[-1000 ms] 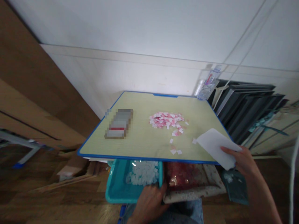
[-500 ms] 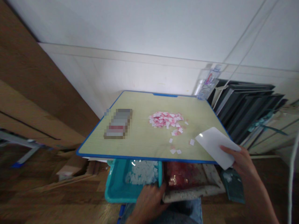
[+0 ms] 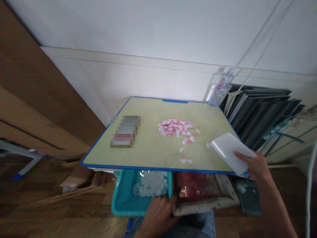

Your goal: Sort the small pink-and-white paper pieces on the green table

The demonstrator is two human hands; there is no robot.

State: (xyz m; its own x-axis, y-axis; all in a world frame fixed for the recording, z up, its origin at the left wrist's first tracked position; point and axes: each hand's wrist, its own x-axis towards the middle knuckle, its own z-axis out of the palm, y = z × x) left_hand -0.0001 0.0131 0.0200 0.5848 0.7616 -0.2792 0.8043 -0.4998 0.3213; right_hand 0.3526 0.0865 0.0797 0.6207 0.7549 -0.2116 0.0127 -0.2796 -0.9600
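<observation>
Right hand: closed in a pinch on a white sheet [image 3: 226, 148], thumb on top, most fingers hidden beneath; the hand [image 3: 257, 167] is at the near right edge of the table [image 3: 148, 155].
White sheet: reaches forward and left from the right hand over the table; whether it lies flat or is lifted is hard to tell.
Loose piece: one small paper piece [image 3: 208, 145] is just beside the sheet's left corner, left of the right hand; contact is unclear.
Pink pile: a heap of pink and white paper pieces [image 3: 174, 127] lies farther off, ahead and left of the right hand, with strays [image 3: 190, 161] between.
Left hand: down below the table edge, fingers curled at the near right rim of a teal basin [image 3: 123, 201]; I cannot tell whether it grips anything.
Basin: ahead and left of the left hand, with white pieces [image 3: 153, 185] inside.
Red pad: a red-stained, pale-edged pad [image 3: 198, 188] is just right of the left hand.
Sheet handling: a light, firm pinch should avoid creasing; a low, level corner and slow wrist would probably disturb the loose piece least.
Left-hand care: steady fingers would likely spare the basin a jolt.
</observation>
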